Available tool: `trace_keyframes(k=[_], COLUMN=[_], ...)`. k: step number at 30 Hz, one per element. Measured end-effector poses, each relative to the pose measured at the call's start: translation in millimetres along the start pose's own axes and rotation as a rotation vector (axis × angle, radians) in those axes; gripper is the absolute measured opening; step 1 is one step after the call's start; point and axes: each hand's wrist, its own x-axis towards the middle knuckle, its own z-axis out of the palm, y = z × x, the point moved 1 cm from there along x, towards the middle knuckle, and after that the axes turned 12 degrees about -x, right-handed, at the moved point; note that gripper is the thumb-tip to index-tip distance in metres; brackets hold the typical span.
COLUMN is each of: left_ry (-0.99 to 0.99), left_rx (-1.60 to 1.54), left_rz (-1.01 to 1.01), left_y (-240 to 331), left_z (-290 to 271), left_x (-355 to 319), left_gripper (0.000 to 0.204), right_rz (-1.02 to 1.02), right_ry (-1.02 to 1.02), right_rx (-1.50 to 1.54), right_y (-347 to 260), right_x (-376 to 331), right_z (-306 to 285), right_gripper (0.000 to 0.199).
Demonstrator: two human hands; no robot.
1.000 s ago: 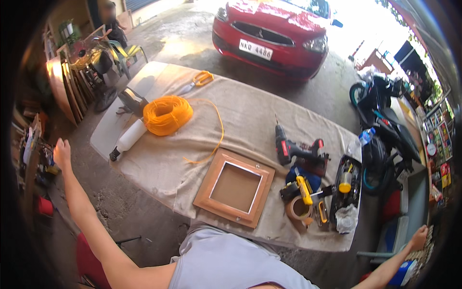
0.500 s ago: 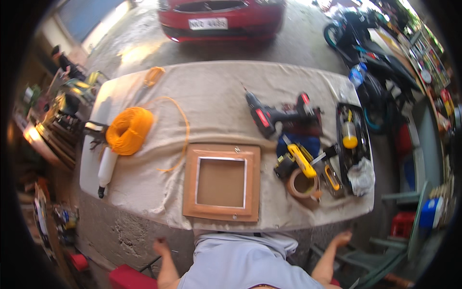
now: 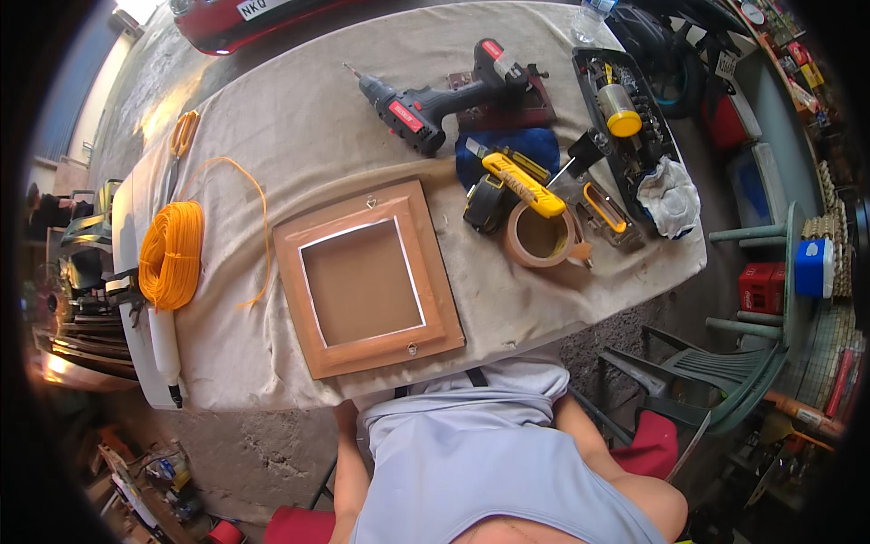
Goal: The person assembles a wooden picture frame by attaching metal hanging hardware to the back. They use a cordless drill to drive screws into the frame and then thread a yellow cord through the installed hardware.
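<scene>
My left hand (image 3: 346,417) hangs low by the table's front edge, beside my shorts; its fingers do not show. On the other side my right forearm (image 3: 584,435) reaches down to my hip, and the fingers there are hidden too. Nearest to both is a wooden picture frame (image 3: 370,361), lying on the cloth with its brown backing board showing and small metal hangers on two opposite sides. Left of it lies a coil of orange cord (image 3: 170,256), whose loose end curls toward the frame. Neither hand touches anything on the table that I can see.
A cloth-covered table (image 3: 299,118) bears orange-handled scissors (image 3: 184,136), a white bottle (image 3: 164,349), a cordless drill (image 3: 426,109), a yellow utility knife (image 3: 524,184), a tape measure (image 3: 485,201), a tape roll (image 3: 535,238) and a black tool tray (image 3: 666,136). A green chair (image 3: 716,372) stands at right.
The view has turned and come nearer the table, so things appear tilted. Both hands, earlier held out apart from my sides, are now drawn in beside my hips. The tabletop things look unmoved.
</scene>
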Motion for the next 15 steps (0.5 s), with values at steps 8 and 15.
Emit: trace_keyframes(k=[8,15], left_ry=[-0.054,0.053], left_rx=[0.126,0.035], left_rz=[0.374,0.594], left_y=[29,164], left_z=[-7,-28], left_x=[-48,-147], left_gripper=[0.014,0.011], right_rz=[0.088,0.017], right_ry=[0.305,0.812], right_rx=[0.287,0.667], right_y=[17,-42], right_x=[22,-55], right_z=[-52,-128], right_gripper=[0.027,0.011])
